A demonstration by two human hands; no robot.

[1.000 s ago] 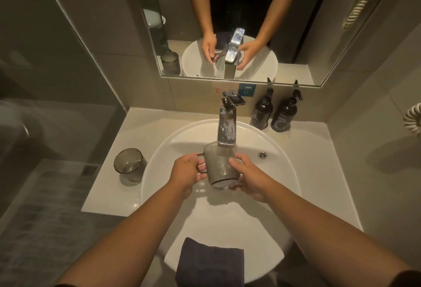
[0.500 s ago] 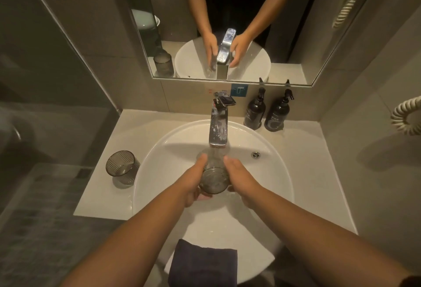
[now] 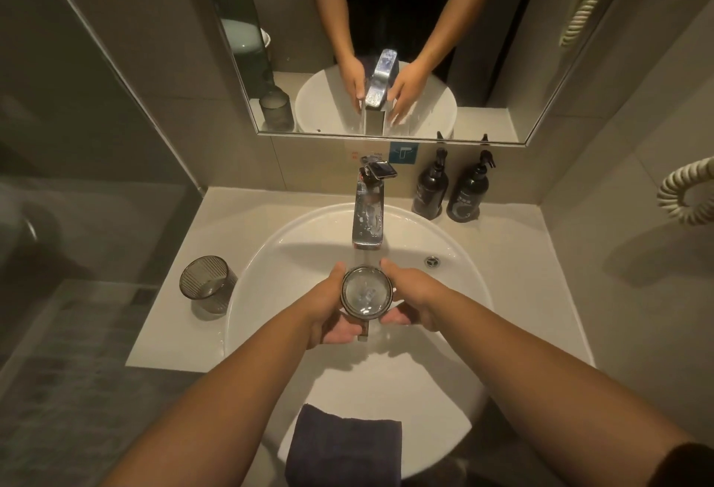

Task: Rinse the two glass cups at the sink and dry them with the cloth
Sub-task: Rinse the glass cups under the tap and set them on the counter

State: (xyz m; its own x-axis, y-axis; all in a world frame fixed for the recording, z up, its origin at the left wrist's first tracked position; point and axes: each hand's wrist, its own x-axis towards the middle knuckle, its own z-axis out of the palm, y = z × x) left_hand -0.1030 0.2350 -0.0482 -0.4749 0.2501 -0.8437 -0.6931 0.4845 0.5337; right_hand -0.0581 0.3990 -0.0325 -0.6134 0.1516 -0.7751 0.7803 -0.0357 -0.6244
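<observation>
A smoky glass cup [image 3: 366,292] is held upright over the white basin [image 3: 463,293], just below the chrome tap's [image 3: 368,221] spout, its mouth facing up at me and water inside. My left hand [image 3: 328,308] grips its left side and my right hand [image 3: 415,299] grips its right side. The cup's handle points toward me between my palms. A second ribbed glass cup [image 3: 207,285] stands on the counter left of the basin. A dark folded cloth [image 3: 342,446] lies on the basin's near rim.
Two dark pump bottles [image 3: 448,192] stand at the back right of the counter [image 3: 174,324]. A mirror [image 3: 386,42] hangs above the tap. A glass shower partition stands to the left, and a coiled cord [image 3: 684,196] hangs on the right wall.
The cup has turned from tilted, side-on under the spout, to upright with its mouth up. Both hands have shifted to cup its sides.
</observation>
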